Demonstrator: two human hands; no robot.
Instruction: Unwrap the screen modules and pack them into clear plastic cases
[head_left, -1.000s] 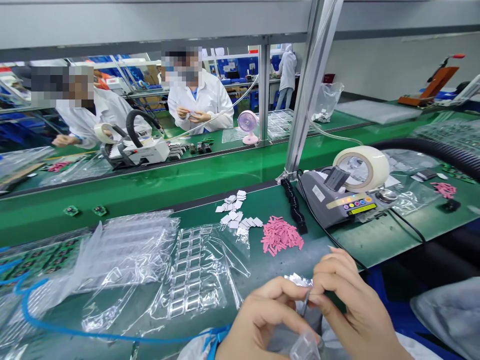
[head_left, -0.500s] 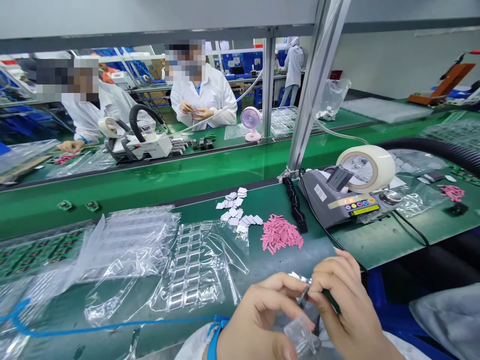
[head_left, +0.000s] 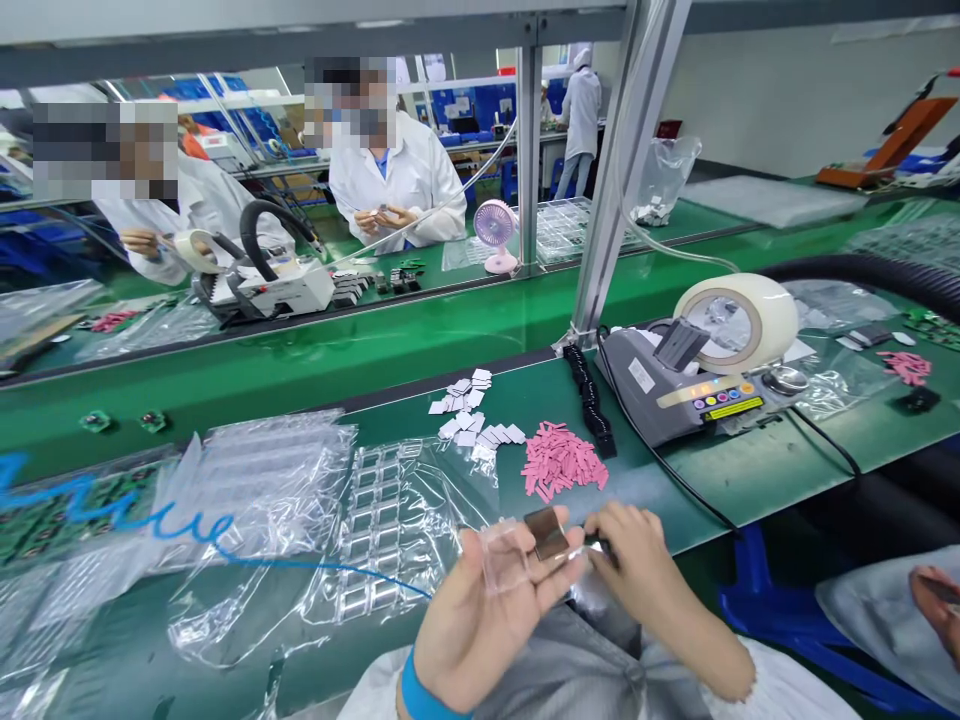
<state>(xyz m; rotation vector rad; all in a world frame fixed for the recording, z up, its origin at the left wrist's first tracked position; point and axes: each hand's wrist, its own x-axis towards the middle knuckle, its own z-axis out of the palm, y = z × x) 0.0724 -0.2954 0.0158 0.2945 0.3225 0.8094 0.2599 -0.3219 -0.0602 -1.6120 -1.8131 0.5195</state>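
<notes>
My left hand [head_left: 480, 615] is raised palm up near the table's front edge, and its fingers pinch a small clear plastic piece [head_left: 504, 553] with a brown square part [head_left: 546, 531] on it. My right hand [head_left: 637, 560] is closed beside it, its fingertips gripping a thin dark tool [head_left: 596, 546] that touches the brown part. A blue wrist strap [head_left: 420, 695] circles my left wrist, and its coiled blue cord [head_left: 150, 520] runs off to the left. Just beyond my hands lie a pile of pink strips [head_left: 561, 460] and a cluster of small white squares [head_left: 472, 415].
Clear plastic trays in bags [head_left: 375, 530] cover the green table [head_left: 750, 475] to the left. A grey tape dispenser [head_left: 675, 385] with a large tape roll [head_left: 739, 320] stands at the right, with a black cable. Across the conveyor, two people in white coats work.
My hands have risen and moved left. The left palm has turned up, so the clear piece and brown part now show. The blue cord has swung up to the left.
</notes>
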